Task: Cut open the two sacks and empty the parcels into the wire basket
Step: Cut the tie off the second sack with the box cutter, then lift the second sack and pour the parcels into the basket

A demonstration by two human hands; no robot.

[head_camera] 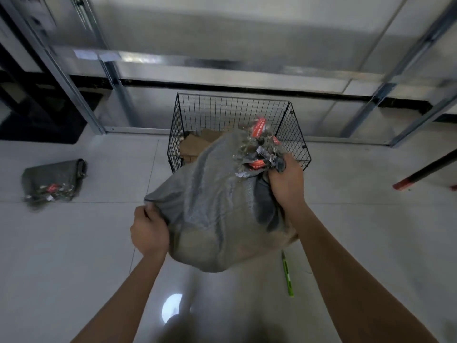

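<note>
We hold the grey sack (210, 206) at the near edge of the wire basket (232, 100), our left grip (148, 229) bunching a corner, our right grip (286, 181) clenched round its frayed, tagged end. It looks soft, floppy, fairly light; the corners seem the surest holds

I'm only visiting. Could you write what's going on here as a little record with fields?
wire basket: black, on the floor, brown parcels inside
held sack: grey, raised in front of the basket
left hand: grips a corner of the held sack
right hand: grips its frayed, red-tagged end
second sack: lies on the floor, far left
green tool: on the floor by the right arm
</note>
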